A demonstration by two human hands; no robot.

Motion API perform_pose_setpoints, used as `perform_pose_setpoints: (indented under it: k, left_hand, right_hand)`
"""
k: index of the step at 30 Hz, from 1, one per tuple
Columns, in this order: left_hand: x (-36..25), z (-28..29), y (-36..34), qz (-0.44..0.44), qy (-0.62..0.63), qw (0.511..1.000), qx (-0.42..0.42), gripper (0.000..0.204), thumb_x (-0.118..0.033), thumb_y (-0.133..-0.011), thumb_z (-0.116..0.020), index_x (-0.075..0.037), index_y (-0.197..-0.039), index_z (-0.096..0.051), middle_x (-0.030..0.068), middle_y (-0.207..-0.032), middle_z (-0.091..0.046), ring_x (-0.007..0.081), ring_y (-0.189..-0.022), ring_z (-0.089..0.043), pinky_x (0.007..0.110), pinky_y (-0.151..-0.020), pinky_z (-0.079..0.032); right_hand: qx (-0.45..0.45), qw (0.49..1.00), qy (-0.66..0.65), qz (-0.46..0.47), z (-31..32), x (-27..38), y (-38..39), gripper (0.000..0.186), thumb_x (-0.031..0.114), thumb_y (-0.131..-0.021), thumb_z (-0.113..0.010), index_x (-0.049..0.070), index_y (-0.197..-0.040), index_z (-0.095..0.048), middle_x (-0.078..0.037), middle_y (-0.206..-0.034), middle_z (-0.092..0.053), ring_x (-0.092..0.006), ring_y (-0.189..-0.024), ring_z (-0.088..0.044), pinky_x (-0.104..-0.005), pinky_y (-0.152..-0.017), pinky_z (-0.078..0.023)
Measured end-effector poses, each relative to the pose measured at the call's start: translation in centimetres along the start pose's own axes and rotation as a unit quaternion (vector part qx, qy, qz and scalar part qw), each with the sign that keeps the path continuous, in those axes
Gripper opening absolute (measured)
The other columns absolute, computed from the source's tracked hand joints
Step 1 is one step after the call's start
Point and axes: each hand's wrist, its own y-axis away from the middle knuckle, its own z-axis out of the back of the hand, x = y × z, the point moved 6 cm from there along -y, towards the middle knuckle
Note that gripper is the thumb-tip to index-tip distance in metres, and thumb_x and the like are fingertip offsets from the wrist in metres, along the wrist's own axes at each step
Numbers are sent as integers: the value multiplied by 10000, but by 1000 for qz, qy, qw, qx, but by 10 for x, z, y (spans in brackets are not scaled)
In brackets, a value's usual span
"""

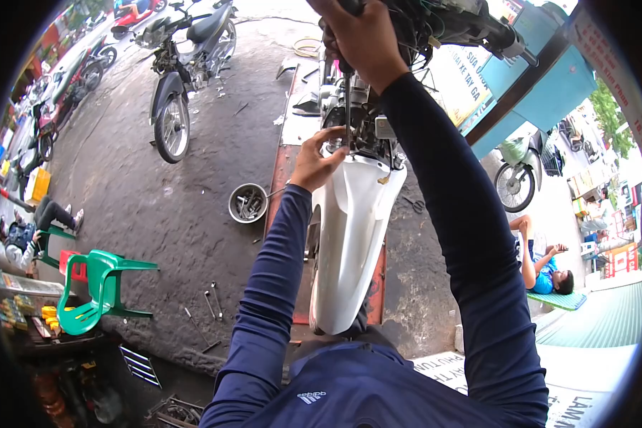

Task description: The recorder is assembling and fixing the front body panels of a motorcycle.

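A stripped motorbike stands in front of me with its white front fender (353, 228) pointing at my chest. My left hand (315, 160) pinches a small part at the top of the fender, against the exposed frame and wiring (357, 118). Higher up, my right hand (360, 36) is closed around a dark tool handle whose thin shaft (348, 107) runs straight down toward my left hand's fingers. Both arms are in dark blue sleeves.
A round metal bowl (248, 203) of small parts sits on the concrete left of the bike stand. Wrenches (212, 303) lie near a green plastic chair (96, 289). Another motorbike (185, 64) is parked at upper left. A person (546, 267) lies at right; another person (28, 232) sits at left.
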Motion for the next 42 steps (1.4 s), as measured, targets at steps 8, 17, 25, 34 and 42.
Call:
perform_pose_setpoints:
  k: [8,17,25,34,42]
  left_hand:
    - [-8,-10,-11,-6,-76,997,2,212,-221,-878,-693,-52,-1003,-724,116,-905,-701,200,-822,-659,324,-766,-490]
    - [-11,-17,-14,-84,-120,989,27,134,-124,-883,-655,-12,-937,-706,148,-860,-682,302,-812,-645,362,-759,-500]
    - [-3,-14,-14,-67,-116,990,33,130,-115,-879,-658,-16,-946,-707,154,-891,-685,307,-834,-648,370,-765,-498]
    - [3,-16,-11,-80,-112,990,-18,144,-156,-882,-671,-21,-920,-702,147,-865,-671,301,-816,-645,373,-752,-495]
    - [-1,-19,-11,-87,-144,985,-32,140,-153,-892,-666,-19,-922,-692,133,-848,-671,280,-803,-645,359,-737,-496]
  right_hand:
    - [-24,986,161,25,-2,-28,-17,441,343,-888,-676,56,-591,-519,9,-486,-473,-70,-415,-440,-287,-393,-345]
    - [-33,985,166,-17,1,-39,-25,421,366,-888,-673,61,-632,-535,7,-522,-486,-75,-433,-439,-284,-406,-347]
    - [55,983,177,5,2,-50,-27,420,345,-907,-658,80,-622,-502,15,-527,-478,-74,-454,-457,-275,-421,-365]
    - [125,987,82,-52,5,-45,-22,322,337,-956,-603,83,-779,-516,7,-638,-534,-74,-526,-522,-247,-495,-452]
    - [135,984,107,-53,2,-40,-17,317,328,-958,-603,71,-793,-519,13,-637,-531,-75,-535,-540,-248,-493,-468]
